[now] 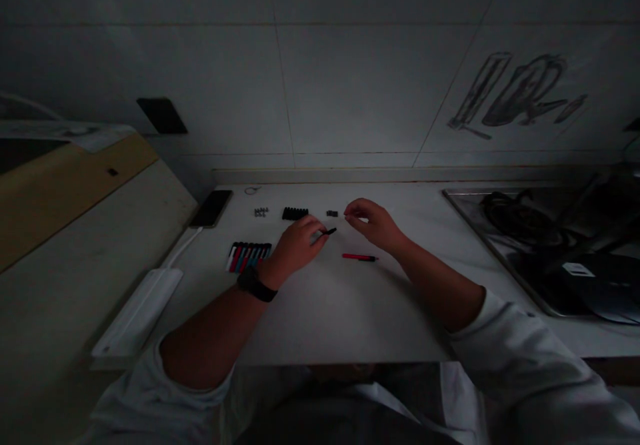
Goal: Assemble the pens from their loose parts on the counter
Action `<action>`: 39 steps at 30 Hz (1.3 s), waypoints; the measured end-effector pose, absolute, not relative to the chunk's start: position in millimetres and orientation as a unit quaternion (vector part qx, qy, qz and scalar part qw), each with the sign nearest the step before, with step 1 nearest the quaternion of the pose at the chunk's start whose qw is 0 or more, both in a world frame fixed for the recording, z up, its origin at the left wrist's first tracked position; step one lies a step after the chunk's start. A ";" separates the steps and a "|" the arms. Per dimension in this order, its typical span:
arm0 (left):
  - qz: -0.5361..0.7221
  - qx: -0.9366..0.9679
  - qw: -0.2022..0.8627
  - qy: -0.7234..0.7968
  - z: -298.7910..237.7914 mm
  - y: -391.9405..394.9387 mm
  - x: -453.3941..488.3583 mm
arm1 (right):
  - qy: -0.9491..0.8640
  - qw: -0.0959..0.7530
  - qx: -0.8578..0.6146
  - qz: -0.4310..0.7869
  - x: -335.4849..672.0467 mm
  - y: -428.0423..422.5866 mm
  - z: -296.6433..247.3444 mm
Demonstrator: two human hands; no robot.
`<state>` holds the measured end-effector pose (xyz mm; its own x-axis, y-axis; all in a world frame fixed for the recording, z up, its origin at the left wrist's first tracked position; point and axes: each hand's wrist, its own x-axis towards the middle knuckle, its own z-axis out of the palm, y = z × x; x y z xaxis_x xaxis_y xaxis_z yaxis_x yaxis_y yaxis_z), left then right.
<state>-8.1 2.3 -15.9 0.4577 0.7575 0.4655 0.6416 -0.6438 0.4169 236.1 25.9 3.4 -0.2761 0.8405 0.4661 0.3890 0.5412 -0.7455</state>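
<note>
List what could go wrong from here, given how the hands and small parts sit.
The black piece sticks out from the left hand's fingers, so it might slip and drop onto the counter.
The watch appears close beside the row of pens; a wrist shift could disturb them.
The red pen lies loose near the right forearm, which might brush and roll it.

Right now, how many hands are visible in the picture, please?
2. The left hand holds a slim black piece; the right hand is just right of some small dark parts. Whether it pinches something tiny, I cannot tell.
</note>
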 end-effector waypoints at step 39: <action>0.384 0.816 0.150 0.404 -11.5 1.2 -7.5 | -0.811 0.151 -0.564 0.027 299.0 53.4 -32.0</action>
